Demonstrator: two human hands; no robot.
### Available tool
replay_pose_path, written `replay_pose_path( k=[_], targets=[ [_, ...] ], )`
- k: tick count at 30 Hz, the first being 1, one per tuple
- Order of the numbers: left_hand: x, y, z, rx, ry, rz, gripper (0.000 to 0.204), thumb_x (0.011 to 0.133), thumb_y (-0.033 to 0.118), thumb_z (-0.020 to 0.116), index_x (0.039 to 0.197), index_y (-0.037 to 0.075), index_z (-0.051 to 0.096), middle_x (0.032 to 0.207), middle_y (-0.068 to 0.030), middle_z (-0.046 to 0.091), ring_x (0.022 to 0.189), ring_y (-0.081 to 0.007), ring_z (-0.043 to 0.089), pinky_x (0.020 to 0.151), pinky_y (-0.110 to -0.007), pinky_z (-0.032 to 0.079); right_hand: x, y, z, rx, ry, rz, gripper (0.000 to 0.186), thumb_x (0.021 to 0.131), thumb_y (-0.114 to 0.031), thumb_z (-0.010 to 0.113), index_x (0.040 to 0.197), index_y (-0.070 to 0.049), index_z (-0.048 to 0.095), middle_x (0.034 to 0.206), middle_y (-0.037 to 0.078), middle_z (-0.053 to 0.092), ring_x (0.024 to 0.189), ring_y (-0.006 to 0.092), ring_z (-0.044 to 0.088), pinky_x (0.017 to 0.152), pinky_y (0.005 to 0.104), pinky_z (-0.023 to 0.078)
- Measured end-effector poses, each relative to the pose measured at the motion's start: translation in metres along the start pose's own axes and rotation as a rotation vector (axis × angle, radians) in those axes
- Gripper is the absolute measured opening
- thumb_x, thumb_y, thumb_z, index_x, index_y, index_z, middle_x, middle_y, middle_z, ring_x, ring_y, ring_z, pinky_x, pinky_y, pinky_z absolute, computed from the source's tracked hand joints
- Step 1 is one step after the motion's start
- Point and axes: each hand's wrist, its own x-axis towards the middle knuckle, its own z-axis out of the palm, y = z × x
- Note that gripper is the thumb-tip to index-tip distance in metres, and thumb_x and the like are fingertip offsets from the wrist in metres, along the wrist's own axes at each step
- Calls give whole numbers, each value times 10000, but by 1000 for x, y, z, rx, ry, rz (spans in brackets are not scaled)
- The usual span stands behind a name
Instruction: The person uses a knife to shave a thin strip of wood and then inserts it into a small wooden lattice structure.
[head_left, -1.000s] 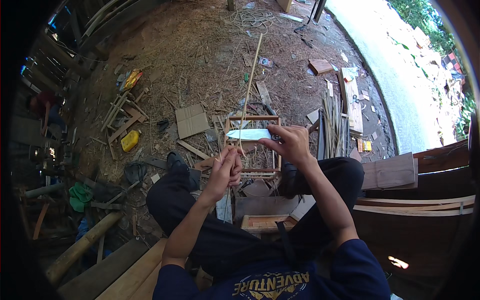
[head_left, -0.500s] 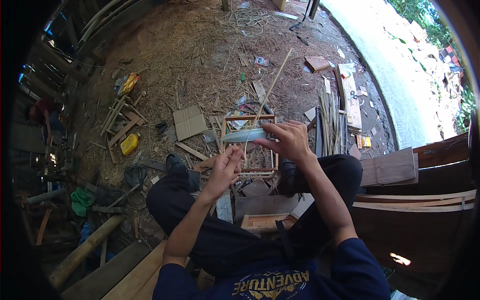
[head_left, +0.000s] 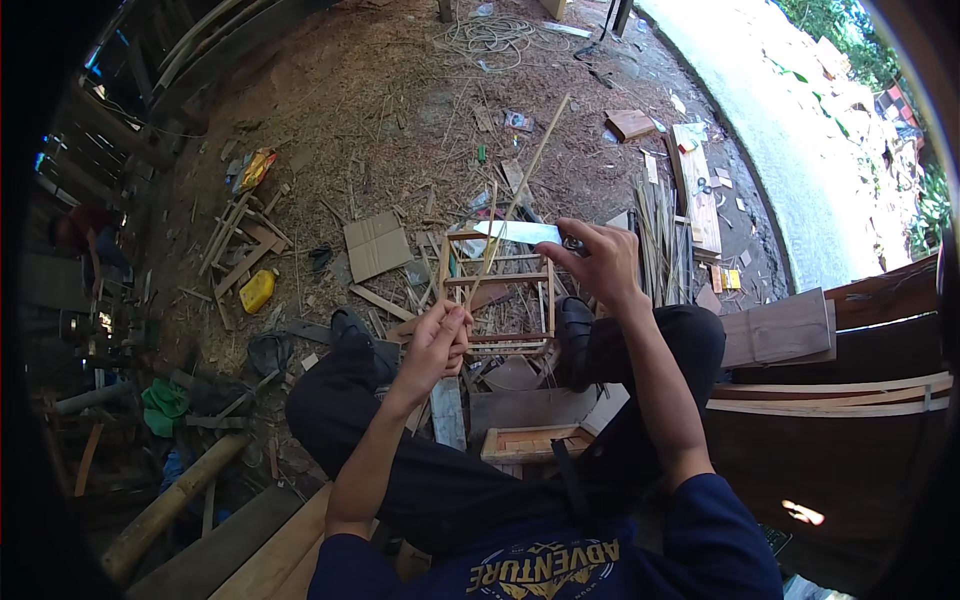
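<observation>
My left hand (head_left: 434, 345) is closed on a thin pale strip (head_left: 540, 150), probably bamboo or wood, just beyond my left knee. The strip extends away from me and has parted into two slender lengths near the blade. My right hand (head_left: 602, 262) grips the dark handle of a knife, its broad bright blade (head_left: 510, 230) lying across the strip and pointing left, above and beyond my left hand. Behind both, on the ground between my feet, rests an open rectangular wooden frame (head_left: 523, 280).
A co-worker (head_left: 92, 240) is bent over at far left. Cardboard (head_left: 376, 245), a yellow jug (head_left: 258, 292) and offcuts litter the ground. Bundled strips (head_left: 658, 260) and planks (head_left: 775, 335) lie rightward, a log (head_left: 170, 490) lower left. Coiled rope (head_left: 485, 40) lies beyond.
My right hand and the blade have moved away from me and slightly right along the strip, which now shows two separated lengths. My left hand has shifted slightly down and left.
</observation>
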Motion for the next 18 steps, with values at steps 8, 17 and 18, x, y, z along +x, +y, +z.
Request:
replay_pose_path(
  k=[8,17,18],
  targets=[
    [-3,3,-3,47,65,8,335,1086,360,500,1240,64,528,669,19,449,486,-31,372,436,-200,337,-1,-10,11,54,-60,-12,377,830,-493,784,935,-132,759,661,63,703,581,235,699,570,345,520],
    [3,-5,-11,322,124,168,244,1049,248,596,1123,15,609,740,9,573,647,-37,539,592,-208,464,-5,-12,18,97,-148,-56,404,817,-416,816,1029,-78,752,703,85,707,557,236,672,566,350,501],
    [4,-5,-12,350,128,223,229,1047,233,596,1123,18,610,769,0,588,690,-39,556,634,-213,478,-5,-14,18,114,-128,-76,401,817,-416,816,1023,-78,752,706,88,708,568,242,677,572,357,502]
  ],
)
